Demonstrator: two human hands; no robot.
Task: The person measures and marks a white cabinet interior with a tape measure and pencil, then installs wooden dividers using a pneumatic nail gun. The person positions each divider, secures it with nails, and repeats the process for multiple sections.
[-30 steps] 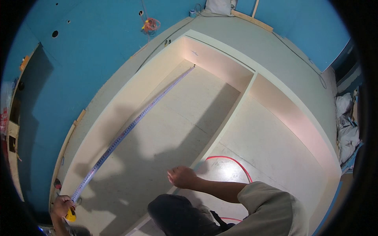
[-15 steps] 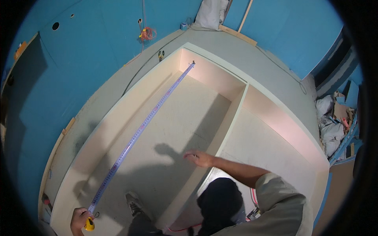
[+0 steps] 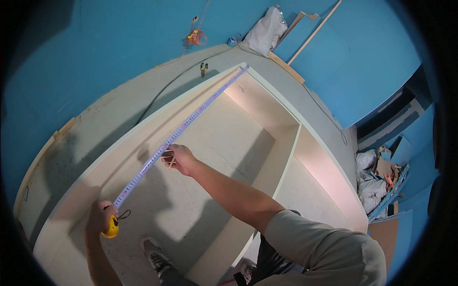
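My left hand, at the lower left, is closed around a yellow tape measure with a dark wrist loop. Its pale blade runs out diagonally over a white box-like cabinet frame. The blade's far end lies at the top edge of the frame's far corner. Below the middle of the blade is my right hand, its bent fingers apart at the blade's edge; whether they touch it I cannot tell. A small mark or fitting shows on the inner far wall.
A divider splits the frame; one of my shoes is inside the left compartment. Blue wall panels surround the floor. An orange cord, a white sack, wood strips and a heap of scrap lie around.
The blade's far end has risen from the inner far wall to the frame's top edge. My left hand has lifted with the tape measure. My right hand has moved left to the blade.
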